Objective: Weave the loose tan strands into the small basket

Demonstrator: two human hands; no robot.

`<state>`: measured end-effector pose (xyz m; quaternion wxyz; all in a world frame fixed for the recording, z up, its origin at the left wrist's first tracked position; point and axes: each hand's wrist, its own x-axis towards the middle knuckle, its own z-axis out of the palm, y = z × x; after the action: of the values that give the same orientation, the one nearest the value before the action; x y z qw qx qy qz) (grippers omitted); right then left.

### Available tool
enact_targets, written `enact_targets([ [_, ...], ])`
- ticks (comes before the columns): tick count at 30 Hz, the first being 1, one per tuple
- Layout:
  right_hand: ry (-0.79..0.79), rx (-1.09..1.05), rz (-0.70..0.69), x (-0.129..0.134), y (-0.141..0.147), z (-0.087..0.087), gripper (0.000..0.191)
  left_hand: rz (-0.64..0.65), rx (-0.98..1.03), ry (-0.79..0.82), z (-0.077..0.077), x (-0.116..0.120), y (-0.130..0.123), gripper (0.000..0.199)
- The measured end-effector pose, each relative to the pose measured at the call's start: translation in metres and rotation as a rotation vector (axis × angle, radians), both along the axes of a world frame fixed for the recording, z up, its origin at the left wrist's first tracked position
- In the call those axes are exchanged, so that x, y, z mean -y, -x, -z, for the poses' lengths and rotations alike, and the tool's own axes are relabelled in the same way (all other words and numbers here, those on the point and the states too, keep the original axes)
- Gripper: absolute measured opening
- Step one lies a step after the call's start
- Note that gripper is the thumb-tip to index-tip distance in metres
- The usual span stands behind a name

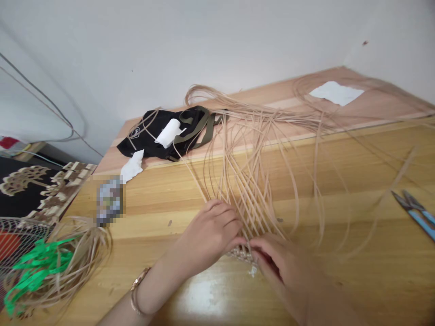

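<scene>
A partly woven piece of pale tan strips (242, 254) lies on the wooden table, its long loose strips (260, 194) fanning out toward the wall. My left hand (217, 228) is closed over the left side of the weave, thumb and fingers pinching strips at its edge. From the right, my right hand (277, 256) pinches a strip between thumb and forefinger, close to the left thumb. The two hands nearly meet above the woven edge. My palms and fingers hide part of the weave.
Blue-handled snips (416, 213) lie at the right. A black bag (146, 133) with a white paper roll (168, 132) sits at the back. Coiled strips with green ribbon (41, 260) lie at the left. White paper (336, 93) rests at the back right.
</scene>
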<state>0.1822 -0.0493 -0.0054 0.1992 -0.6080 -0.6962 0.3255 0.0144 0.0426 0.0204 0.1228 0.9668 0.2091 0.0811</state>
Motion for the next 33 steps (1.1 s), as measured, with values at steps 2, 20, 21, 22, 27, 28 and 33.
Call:
enact_targets([
  [2, -0.003, -0.001, 0.008, -0.001, 0.0, -0.001, 0.031, -0.003, 0.009, 0.006, 0.001, 0.0, 0.0, 0.028],
  [20, -0.01, 0.05, -0.118, -0.003, -0.001, -0.001, 0.045, 0.018, 0.083, 0.17, 0.004, -0.002, 0.01, 0.037],
  [21, 0.0, 0.044, -0.114, -0.003, -0.001, 0.0, 0.046, 0.018, 0.114, 0.154, 0.004, -0.001, 0.011, 0.038],
  [22, 0.006, 0.039, -0.11, -0.002, -0.001, 0.001, 0.046, 0.014, 0.14, 0.131, 0.004, 0.001, 0.012, 0.036],
  [27, -0.025, 0.015, -0.095, 0.0, -0.002, 0.002, 0.047, -0.021, 0.164, 0.047, 0.001, 0.016, 0.01, 0.017],
  [28, -0.036, 0.01, -0.097, 0.001, -0.002, 0.002, 0.047, -0.033, 0.149, 0.055, 0.0, 0.018, 0.009, 0.015],
  [33, -0.065, -0.011, -0.101, 0.003, -0.003, 0.004, 0.048, -0.084, 0.129, 0.173, -0.004, 0.024, 0.005, 0.01],
])
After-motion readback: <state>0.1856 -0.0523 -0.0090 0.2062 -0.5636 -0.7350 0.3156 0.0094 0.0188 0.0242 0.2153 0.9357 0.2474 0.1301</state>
